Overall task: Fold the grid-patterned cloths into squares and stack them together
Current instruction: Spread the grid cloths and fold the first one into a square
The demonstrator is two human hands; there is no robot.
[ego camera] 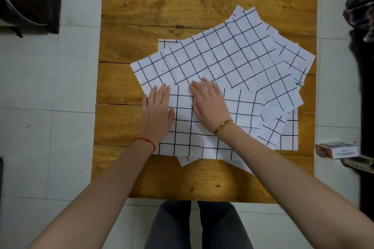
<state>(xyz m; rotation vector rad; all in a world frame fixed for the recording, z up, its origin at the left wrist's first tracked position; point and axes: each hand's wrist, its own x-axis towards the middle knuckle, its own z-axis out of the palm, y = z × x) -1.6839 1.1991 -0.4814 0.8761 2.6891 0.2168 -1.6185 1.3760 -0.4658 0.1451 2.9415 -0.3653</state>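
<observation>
A wooden table (141,6) of knotted, amber-stained planks is seen from above on a pale tiled floor (50,87); the left hand (156,111) is laid flat, fingers straight and close together, on the left edge of the nearest grid-patterned cloth (238,111), a squarish white sheet ruled in thin black lines; the right hand (208,103) is pressed flat beside it, fingers slightly spread, nothing pinched; a larger unfolded cloth (218,56) is fanned at an angle behind, with further cloths (293,54) overlapping to the right; folding is judged barely begun, no neat stack being visible; a small box (337,150) lies off the table's right edge.
</observation>
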